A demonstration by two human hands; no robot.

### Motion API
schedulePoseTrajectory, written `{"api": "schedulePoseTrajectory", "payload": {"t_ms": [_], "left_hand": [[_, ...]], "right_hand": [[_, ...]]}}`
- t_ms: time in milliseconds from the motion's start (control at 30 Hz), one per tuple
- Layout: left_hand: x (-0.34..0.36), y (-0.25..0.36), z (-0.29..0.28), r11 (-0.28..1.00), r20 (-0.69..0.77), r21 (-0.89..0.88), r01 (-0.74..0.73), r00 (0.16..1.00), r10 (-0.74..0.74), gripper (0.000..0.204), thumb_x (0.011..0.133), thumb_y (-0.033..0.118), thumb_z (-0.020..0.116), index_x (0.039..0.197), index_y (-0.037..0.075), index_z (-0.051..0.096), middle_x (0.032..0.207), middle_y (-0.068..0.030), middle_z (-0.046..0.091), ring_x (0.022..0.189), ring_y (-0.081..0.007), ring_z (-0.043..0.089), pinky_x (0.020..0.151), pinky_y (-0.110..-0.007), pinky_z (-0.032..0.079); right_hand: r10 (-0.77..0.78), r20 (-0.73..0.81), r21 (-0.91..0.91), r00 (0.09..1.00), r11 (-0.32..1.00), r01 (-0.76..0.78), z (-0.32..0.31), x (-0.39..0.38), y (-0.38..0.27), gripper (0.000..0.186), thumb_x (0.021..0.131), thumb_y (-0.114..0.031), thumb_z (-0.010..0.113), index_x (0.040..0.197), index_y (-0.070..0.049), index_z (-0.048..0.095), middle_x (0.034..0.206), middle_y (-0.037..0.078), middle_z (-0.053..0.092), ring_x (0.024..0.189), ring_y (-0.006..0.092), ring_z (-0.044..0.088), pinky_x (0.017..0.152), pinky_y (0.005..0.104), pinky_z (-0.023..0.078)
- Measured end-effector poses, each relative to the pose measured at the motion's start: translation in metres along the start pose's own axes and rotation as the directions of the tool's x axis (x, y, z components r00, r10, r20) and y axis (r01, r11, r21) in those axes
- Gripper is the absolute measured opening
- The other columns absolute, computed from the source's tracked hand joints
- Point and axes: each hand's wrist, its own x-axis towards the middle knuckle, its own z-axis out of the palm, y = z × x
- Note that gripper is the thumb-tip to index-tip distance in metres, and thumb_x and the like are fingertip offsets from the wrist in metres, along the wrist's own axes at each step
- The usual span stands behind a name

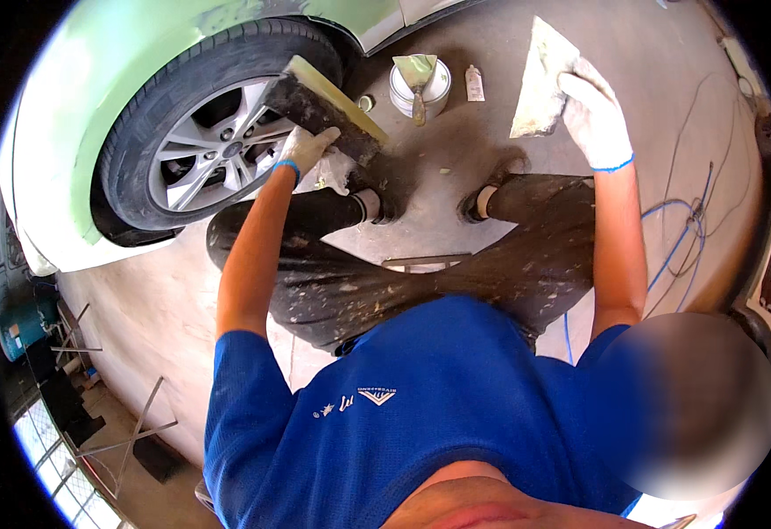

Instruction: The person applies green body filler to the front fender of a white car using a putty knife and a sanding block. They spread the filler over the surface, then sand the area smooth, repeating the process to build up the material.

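Note:
My left hand (308, 148), in a white glove with a blue cuff, grips a wide, flat dark board (322, 110) with a pale yellow-green strip along its upper edge. The board is tilted in front of the car wheel (227, 145). Out to the right, my right hand (592, 108), gloved the same way, holds a flat, pale putty spreader (542, 81) smeared with whitish-yellow material. Its fingers are partly hidden behind the spreader. Between the two hands, farther off, a white tub (436, 99) has a putty knife (416, 75) lying across its top.
A white tube (474, 84) stands right of the tub, and a small round lid (365, 103) lies left of it. The car's pale green fender (77, 132) is at left. Blue hose (689, 225) and thin cables lie on the floor at right. A metal stand (138, 432) is lower left.

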Motion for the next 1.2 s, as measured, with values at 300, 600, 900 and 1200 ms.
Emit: {"api": "schedulePoseTrajectory", "payload": {"t_ms": [300, 600, 900, 1200], "left_hand": [[0.132, -0.172, 0.052, 0.737, 0.03, -0.46, 0.496, 0.838, -0.545, 0.022, 0.092, 0.025, 0.077, 0.108, 0.013, 0.07, 0.094, -0.0001, 0.071, 0.075, -0.0115, 0.067, 0.066, -0.028, 0.056], [0.112, -0.189, 0.091, 0.75, -0.043, -0.137, 0.647, 0.753, -0.657, 0.033, 0.087, 0.041, 0.077, 0.082, 0.011, 0.066, 0.06, -0.0021, 0.049, 0.047, -0.0145, 0.045, 0.045, -0.036, 0.037], [0.12, 0.03, 0.202, 0.54, 0.336, -0.501, 0.676, 0.727, -0.598, 0.065, 0.088, 0.072, 0.062, 0.104, 0.01, 0.059, 0.08, -0.0031, 0.06, 0.063, -0.0196, 0.06, 0.06, -0.035, 0.055], [0.032, 0.06, 0.182, 0.796, 0.19, -0.577, 0.183, 0.978, -0.087, 0.055, 0.101, 0.062, 0.054, 0.11, 0.007, 0.057, 0.071, 0.0005, 0.049, 0.063, -0.0127, 0.053, 0.065, -0.031, 0.053]], "right_hand": [[0.064, -0.158, -0.036, 0.985, 0.997, -0.07, -0.035, 0.016, 0.011, 0.033, 0.091, 0.001, 0.068, 0.123, 0.006, 0.065, 0.119, 0.011, 0.069, 0.11, 0.0216, 0.064, 0.099, 0.0358, 0.049], [0.118, -0.247, -0.099, 0.962, 0.984, -0.146, -0.046, 0.027, 0.01, 0.042, 0.092, -0.002, 0.065, 0.133, 0.006, 0.06, 0.126, 0.011, 0.066, 0.118, 0.0218, 0.061, 0.106, 0.0385, 0.045], [0.015, -0.285, -0.311, 0.958, 0.944, -0.108, -0.017, 0.027, 0.007, 0.027, 0.094, -0.003, 0.065, 0.121, 0.001, 0.065, 0.115, 0.007, 0.068, 0.108, 0.0179, 0.063, 0.096, 0.0309, 0.049], [-0.176, -0.277, -0.433, 0.945, 0.9, 0.041, -0.031, 0.013, 0.02, 0.026, 0.095, -0.004, 0.063, 0.121, 0.0, 0.066, 0.113, 0.005, 0.069, 0.103, 0.0109, 0.062, 0.09, 0.0277, 0.051]]}}
